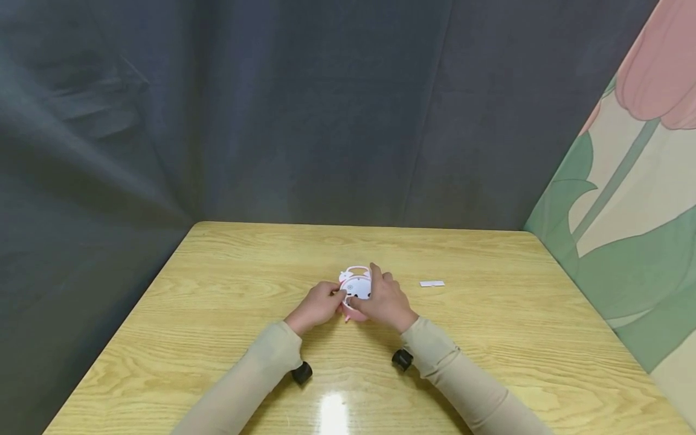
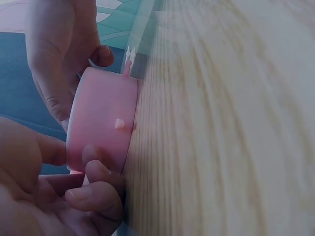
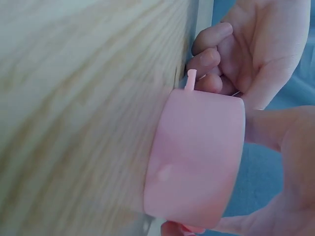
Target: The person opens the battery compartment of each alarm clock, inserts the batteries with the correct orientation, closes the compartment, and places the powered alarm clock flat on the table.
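Note:
A pink alarm clock [image 1: 357, 314] lies flat on the wooden table, its white back facing up and its handle and bells pointing away from me. My left hand [image 1: 318, 307] grips the clock's left edge, thumb on the back and fingers curled against the pink side. From the other side my right hand [image 1: 385, 300] holds it, the thumb lying over the back and the fingers at the right rim. In the right wrist view the pink casing [image 3: 197, 152] and a short foot show between both hands. What lies under the right thumb is hidden.
A small white rectangular piece [image 1: 432, 283], like a battery cover, lies on the table [image 1: 244, 260] to the clock's right. Dark cloth [image 1: 326, 121] hangs behind and to the left; a flower-patterned panel [image 1: 625, 199] stands at the right.

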Motion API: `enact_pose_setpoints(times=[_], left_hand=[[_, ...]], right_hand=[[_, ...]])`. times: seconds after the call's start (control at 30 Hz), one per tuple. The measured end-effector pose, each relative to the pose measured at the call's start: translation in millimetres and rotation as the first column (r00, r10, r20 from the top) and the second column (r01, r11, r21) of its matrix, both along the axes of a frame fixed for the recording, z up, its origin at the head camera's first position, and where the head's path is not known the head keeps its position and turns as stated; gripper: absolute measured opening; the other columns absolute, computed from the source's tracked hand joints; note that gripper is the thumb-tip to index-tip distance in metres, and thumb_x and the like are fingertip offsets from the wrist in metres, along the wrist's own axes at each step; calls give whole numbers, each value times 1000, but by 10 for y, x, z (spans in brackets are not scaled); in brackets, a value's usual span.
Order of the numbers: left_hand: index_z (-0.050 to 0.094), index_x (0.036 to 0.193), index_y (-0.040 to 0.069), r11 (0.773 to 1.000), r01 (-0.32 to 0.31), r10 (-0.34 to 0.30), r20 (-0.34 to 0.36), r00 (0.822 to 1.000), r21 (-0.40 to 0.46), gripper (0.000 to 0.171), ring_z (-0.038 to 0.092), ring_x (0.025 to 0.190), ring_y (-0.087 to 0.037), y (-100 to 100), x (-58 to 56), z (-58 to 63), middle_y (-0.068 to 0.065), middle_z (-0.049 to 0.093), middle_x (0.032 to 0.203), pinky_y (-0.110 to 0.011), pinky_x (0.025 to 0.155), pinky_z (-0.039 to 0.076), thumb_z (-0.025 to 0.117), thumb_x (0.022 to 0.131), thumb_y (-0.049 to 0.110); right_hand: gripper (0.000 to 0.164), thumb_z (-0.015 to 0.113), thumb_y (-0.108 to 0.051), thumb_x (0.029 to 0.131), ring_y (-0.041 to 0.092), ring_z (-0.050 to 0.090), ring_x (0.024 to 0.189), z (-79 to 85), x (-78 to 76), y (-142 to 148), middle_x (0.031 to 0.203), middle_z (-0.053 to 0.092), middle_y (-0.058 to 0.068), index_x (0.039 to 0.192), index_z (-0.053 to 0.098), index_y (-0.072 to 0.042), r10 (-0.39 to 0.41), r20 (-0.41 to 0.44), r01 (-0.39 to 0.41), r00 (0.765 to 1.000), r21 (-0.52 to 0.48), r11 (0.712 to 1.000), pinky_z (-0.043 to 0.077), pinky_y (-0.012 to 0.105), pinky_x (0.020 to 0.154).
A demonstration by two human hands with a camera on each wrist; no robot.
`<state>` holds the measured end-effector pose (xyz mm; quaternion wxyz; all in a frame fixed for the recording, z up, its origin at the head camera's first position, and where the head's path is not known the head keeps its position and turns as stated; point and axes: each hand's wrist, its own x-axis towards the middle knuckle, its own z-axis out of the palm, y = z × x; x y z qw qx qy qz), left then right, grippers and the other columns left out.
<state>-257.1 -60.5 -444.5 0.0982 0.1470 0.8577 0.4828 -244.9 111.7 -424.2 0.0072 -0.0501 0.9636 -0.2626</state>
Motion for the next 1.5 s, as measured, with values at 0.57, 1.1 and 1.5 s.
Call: enact_pose_setpoints(times=[0.57,1.1,1.5], left_hand=[[66,88,1,1000,17,-17,-1,1000,3,26,44,57,-10,-20,-35,-49,-1,55,66,-22,53,37,48,103,13],[68,91,-1,1000,-27,27,-1,1000,11,25,44,55,-9,19,21,-60,-3,56,65,-22,53,37,49,102,12],[69,98,-2,1000,-27,27,-9,1000,11,25,45,57,-10,15,-12,-16,-3,56,66,-23,54,38,50,102,13]], right_hand=[[98,81,-37,82,43,54,120,-31,-46,71,134,50,32,153,26,3,22,95,-11,995,-105,994,46,54,99],[56,62,-30,98,28,63,97,-35,-182,498,107,67,19,139,49,5,109,56,-102,992,-121,987,52,46,86],[30,62,-5,91,33,58,94,88,-284,1240,111,60,24,119,67,2,14,60,-21,998,121,992,51,40,71]])
